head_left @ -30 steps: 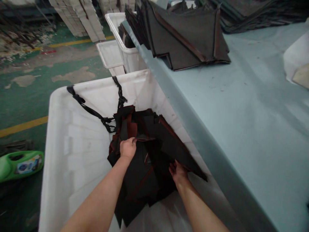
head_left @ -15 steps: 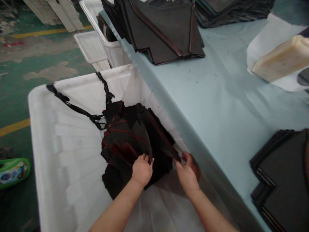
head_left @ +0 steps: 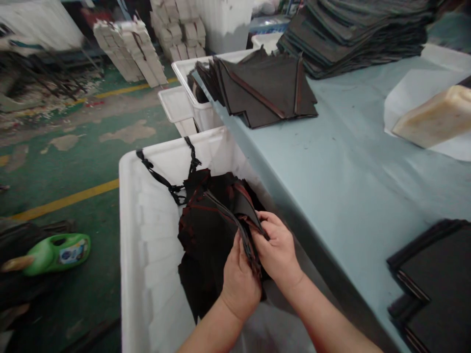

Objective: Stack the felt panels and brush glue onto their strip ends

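Black fabric pieces (head_left: 206,235) with reddish-brown edges lie heaped in a large white plastic bin (head_left: 127,245). Above the heap, my left hand (head_left: 241,274) is closed on the near side of a bundle of black fabric pieces (head_left: 235,218), its fingers pressed against the layered edges. My right hand (head_left: 275,245) grips the same bundle from the right, thumb and fingers around its edge. The two hands are close together, with the bundle standing on edge between them. Its lower end is partly hidden by my hands.
A table with a pale blue cover (head_left: 312,171) runs along the bin's right. On it are folded dark panels (head_left: 268,93), a tall dark stack (head_left: 356,34), another stack (head_left: 437,289) and a yellowish block (head_left: 434,117). A green bottle (head_left: 55,252) lies left of the bin.
My hands have come together, bringing the fabric pieces upright between them. My right hand has moved in beside the left. The camera view has tilted up and shifted left.
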`<state>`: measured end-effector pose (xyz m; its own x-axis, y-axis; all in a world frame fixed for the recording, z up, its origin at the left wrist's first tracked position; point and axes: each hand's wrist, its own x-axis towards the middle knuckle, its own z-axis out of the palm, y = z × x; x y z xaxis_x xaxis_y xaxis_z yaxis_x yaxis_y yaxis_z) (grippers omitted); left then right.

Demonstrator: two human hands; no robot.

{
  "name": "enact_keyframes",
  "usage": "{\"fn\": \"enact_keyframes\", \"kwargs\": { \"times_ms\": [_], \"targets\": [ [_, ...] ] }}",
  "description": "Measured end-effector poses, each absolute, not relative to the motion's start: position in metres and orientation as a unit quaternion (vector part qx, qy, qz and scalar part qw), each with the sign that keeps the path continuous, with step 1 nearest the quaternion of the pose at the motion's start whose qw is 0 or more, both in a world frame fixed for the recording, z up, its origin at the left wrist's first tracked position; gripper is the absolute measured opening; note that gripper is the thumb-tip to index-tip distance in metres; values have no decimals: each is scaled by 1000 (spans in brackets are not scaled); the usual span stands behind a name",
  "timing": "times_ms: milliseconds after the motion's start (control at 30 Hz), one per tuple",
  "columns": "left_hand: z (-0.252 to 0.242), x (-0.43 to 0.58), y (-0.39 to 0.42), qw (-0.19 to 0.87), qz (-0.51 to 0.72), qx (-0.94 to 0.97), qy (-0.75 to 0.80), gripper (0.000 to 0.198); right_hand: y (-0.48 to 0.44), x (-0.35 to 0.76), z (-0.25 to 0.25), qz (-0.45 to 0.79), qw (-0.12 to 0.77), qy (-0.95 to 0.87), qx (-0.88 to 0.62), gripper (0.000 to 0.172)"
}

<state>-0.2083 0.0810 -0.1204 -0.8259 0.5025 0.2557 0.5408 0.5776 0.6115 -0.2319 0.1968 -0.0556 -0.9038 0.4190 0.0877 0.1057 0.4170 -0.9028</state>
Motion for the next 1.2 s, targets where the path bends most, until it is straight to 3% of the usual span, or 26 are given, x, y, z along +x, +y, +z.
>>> {"fn": "enact_keyframes", "kwargs": {
  "times_ms": [167, 233, 300, 467, 633, 767, 933, 1067, 1200],
  "targets": [
    [-35, -221, 55, -12, -314, -377, -871, 70, 206, -232, -10, 564, 80, -814, -116, 14],
    [-16, -227, 44, 0, -285, -414, -864, 54, 210, -229, -1, 594, 48, -798, -88, 16],
    [-4, -231, 41, 72, -260, -407, -873, 38, 211, -226, 8, 612, 22, -788, -63, 15],
    [20, -228, 55, 245, -229, -394, -856, 18, 207, -217, 30, 725, -93, -674, -108, 12],
    [36, -211, 59, 332, -182, -379, -844, 31, 203, -210, 25, 817, -55, -526, -228, 25],
    [47, -192, 59, 233, -121, -402, -877, 29, 204, -202, 12, 794, 10, -526, -304, 23],
    [54, -183, 58, 43, -136, -417, -898, 8, 208, -185, 25, 708, 67, -689, -143, 11],
    [54, -190, 54, 80, -167, -336, -924, 14, 213, -175, 40, 613, 110, -781, -45, 8],
    [59, -195, 51, 124, -181, -333, -917, 17, 219, -173, 48, 614, 78, -781, 84, 19]
  ]
}}
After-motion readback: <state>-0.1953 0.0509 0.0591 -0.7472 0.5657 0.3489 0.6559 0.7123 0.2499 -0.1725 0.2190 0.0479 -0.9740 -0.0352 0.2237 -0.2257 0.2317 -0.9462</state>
